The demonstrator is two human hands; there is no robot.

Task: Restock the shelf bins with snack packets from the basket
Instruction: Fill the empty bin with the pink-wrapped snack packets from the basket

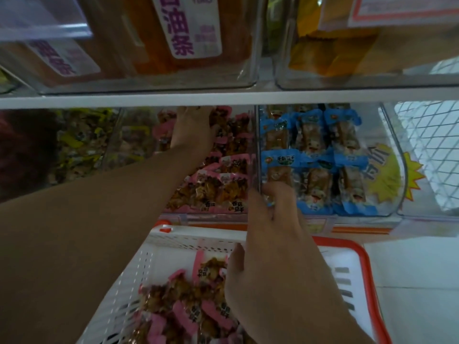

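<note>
Both hands busy at the pink bin, basket still loaded

Left hand (192, 127) is deep in the pink bin (253, 145) under the shelf (223, 99), resting on the packets (223, 184); its fingers are hidden, so can't tell if it's holding any. Right hand (270, 234) has relaxed, fairly straight fingers on the wall between the pink bin and the blue bin (397, 175), with nothing held as far as I can see. More pink packets sit in the basket (352, 247) right below. My guess is they're light, crinkly and a bit slick, so scoop a handful or pinch the flat sealed ends.
</note>
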